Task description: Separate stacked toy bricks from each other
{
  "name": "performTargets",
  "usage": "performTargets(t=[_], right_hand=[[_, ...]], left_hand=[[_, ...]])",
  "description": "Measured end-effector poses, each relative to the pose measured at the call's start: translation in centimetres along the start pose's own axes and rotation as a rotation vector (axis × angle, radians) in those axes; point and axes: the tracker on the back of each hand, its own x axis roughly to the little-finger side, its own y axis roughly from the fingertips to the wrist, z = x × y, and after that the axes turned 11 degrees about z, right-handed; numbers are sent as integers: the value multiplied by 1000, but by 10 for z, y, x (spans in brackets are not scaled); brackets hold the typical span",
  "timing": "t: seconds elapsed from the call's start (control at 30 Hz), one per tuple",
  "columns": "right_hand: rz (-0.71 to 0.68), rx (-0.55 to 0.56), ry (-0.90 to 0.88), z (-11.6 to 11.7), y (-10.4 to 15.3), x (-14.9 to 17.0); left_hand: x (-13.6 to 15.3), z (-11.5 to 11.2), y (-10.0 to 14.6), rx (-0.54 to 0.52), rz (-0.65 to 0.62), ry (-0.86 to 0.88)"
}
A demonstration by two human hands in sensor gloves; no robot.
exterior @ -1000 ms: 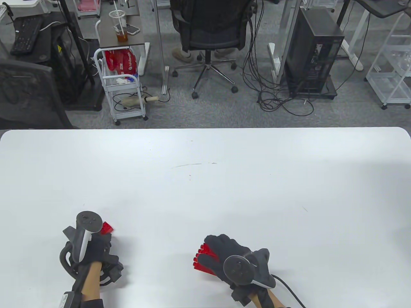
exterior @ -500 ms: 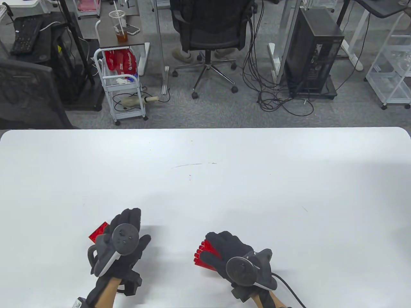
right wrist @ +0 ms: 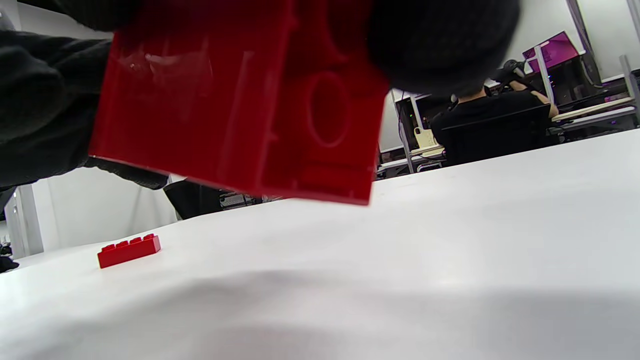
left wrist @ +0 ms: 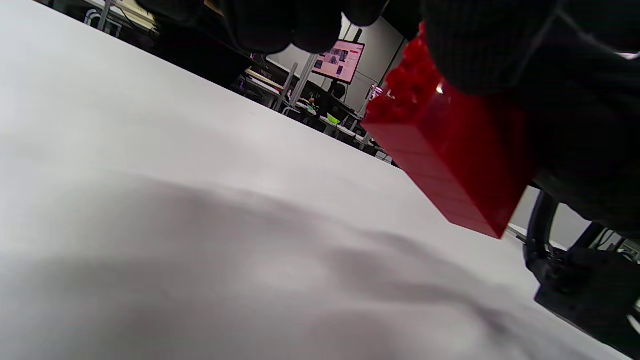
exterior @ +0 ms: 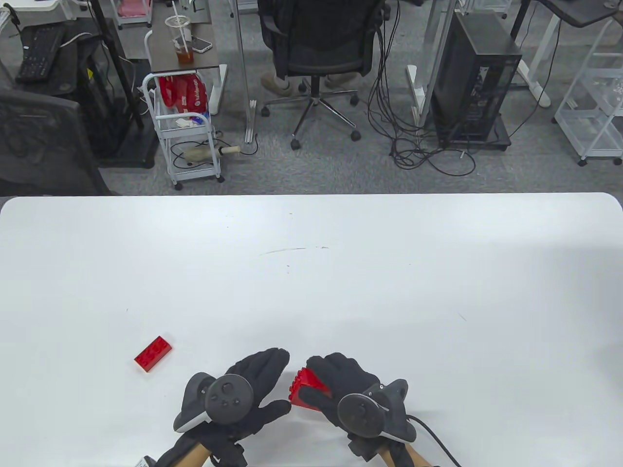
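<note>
One brick off, the rest of the stack waiting between two hands.

At the left of the white surface [exterior: 311,272] a single red brick [exterior: 153,353] lies flat, studs up, well apart from both hands. The left hand [exterior: 243,394] has its fingers spread and grips nothing, thumb tip just beside the red stack [exterior: 305,391], which the right hand [exterior: 348,389] holds clear of the surface. To do the next pull well, I judge the left fingers should pinch only the end brick at its long sides, then tilt it off rather than drag it straight, while the right hand holds the remainder firmly.
</note>
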Motion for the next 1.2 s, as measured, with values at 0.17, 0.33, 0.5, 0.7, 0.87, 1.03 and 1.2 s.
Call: performTargets(t=[0.17, 0.33, 0.5, 0.7, 0.87, 1.03, 1.2], right_hand=[[-19, -1, -7, -2, 2, -4], [-52, -31, -1, 1, 4, -10], [-55, -37, 11, 3, 4, -10], [-58, -42, 28, 3, 4, -11], [-51, -40, 40, 3, 3, -10], [-34, -56, 53, 4, 2, -9], [-38, -56, 71, 3, 2, -10]], left_hand=[[2, -5, -2, 27, -12, 73], [1, -9, -3, 39, -41, 164], [-5, -14, -3, 18, -65, 156], [-6, -15, -2, -51, -34, 160], [-13, -19, 0, -115, -5, 107], [-16, -24, 0, -144, 12, 74], [-18, -25, 1, -143, 9, 57]])
